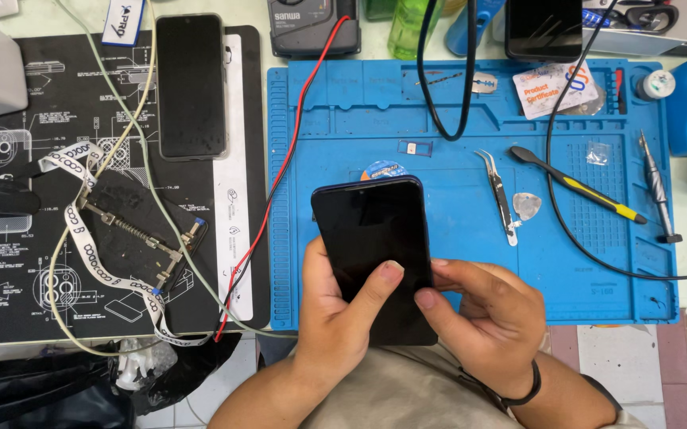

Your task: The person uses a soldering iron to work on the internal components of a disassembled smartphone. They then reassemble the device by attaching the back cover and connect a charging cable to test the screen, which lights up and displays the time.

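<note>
Held phone (pixel 375 246) above mat (pixel 470 294), tweezers (pixel 499 195) right, second phone (pixel 191 86) left

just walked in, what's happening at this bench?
A person holds a dark smartphone in both hands above a blue repair mat. The left hand cradles it with the thumb on the screen; the right hand grips its right edge. Tweezers, a pick and a spudger lie unused on the mat.

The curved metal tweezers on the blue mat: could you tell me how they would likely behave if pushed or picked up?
The tweezers look thin, stiff and light, so they would probably slide on the blue mat, not roll. Their fine curved tips may bend if dropped, and they lie close to a pale pick.
</note>
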